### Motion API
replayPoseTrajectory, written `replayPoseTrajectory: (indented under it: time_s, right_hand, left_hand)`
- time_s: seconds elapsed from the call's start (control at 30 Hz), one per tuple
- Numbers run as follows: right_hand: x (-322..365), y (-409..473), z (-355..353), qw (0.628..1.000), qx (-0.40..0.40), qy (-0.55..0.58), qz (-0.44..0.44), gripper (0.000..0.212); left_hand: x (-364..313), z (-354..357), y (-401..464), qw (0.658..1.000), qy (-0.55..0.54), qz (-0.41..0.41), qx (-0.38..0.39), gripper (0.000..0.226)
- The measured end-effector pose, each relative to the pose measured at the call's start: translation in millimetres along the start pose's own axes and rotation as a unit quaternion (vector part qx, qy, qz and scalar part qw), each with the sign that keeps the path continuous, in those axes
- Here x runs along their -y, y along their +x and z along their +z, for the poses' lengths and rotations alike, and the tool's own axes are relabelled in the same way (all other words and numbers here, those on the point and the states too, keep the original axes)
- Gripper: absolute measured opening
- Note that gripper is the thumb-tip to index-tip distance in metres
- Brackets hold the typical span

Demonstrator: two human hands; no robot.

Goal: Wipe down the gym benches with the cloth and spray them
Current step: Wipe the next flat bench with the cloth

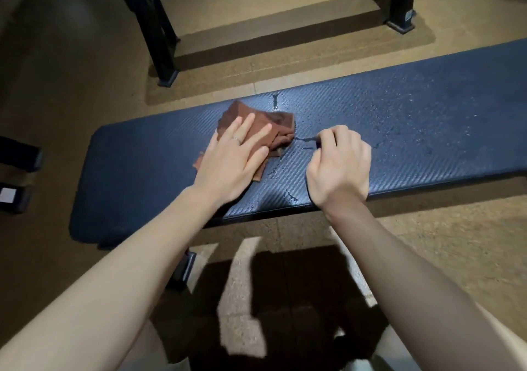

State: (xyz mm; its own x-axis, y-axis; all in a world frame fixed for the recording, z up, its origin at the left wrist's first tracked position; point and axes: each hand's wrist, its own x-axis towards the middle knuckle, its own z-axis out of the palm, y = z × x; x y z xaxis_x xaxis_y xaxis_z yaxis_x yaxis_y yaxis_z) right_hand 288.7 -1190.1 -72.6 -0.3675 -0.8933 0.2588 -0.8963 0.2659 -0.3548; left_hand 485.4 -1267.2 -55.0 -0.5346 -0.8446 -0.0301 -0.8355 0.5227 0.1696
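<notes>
Left hand point(233, 156) flat, fingers straight, pressing brown cloth point(266, 126) onto wet bench point(427, 131); right hand point(338, 165) curled, holding nothing visible.

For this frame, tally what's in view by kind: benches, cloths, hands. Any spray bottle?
Benches: 2, the near bench and the far bench
Cloths: 1, the brown cloth under the left hand
Hands: 2, left hand and right hand
Spray bottles: 0 in view
Total: 5
</notes>
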Motion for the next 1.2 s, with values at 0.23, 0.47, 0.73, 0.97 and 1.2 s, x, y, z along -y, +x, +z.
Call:
replayPoseTrajectory:
  time_s: [0.23,0.47,0.73,0.97,1.2]
  right_hand:
    - [1.7,-3.1,3.5,1.0,-0.023,-0.018,-0.009,0.023]
    - [-0.5,-4.3,4.9,0.999,-0.036,0.003,-0.011,0.032]
    - [-1.7,-4.2,1.8,0.999,-0.036,0.001,-0.012,0.023]
    - [8.8,-5.7,1.3,0.999,-0.043,-0.011,0.02,0.021]
    - [8.9,-4.2,4.8,0.998,-0.06,-0.026,0.024,0.022]
  left_hand:
    - [-20.2,2.3,-106.3,0.998,0.047,0.01,0.038,0.054]
    - [-16.9,0.6,-39.8,0.999,0.007,0.016,0.028,0.057]
    - [11.0,-5.8,56.4,0.995,-0.017,0.094,0.021,0.053]
    - [51.3,-14.9,-75.9,0.99,-0.004,0.132,0.043,0.052]
    - [23.1,-2.0,11.8,0.987,0.003,0.152,0.044,0.053]
